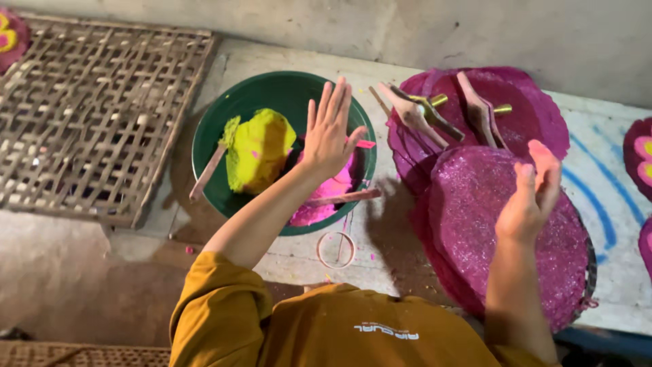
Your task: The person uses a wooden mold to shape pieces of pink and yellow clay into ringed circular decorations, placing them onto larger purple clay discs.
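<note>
My left hand point(329, 132) is raised flat with its fingers spread, hovering over a green bowl point(217, 136). It holds nothing. The bowl contains a yellow lump of paste point(258, 149), a pink lump point(326, 197) and thin wooden sticks point(207, 173). My right hand point(531, 197) is lifted edge-on with straight fingers, also holding nothing. It hangs above a stack of round magenta textured discs point(475, 224). Both forearms reach out from orange sleeves.
A second pile of magenta discs point(530, 109) behind carries wooden-handled tools with brass tips point(435, 112). A small ring point(336, 249) lies in front of the bowl. A woven bamboo tray point(88, 115) sits at the left. Discs with yellow and pink decoration point(640, 156) show at the right edge.
</note>
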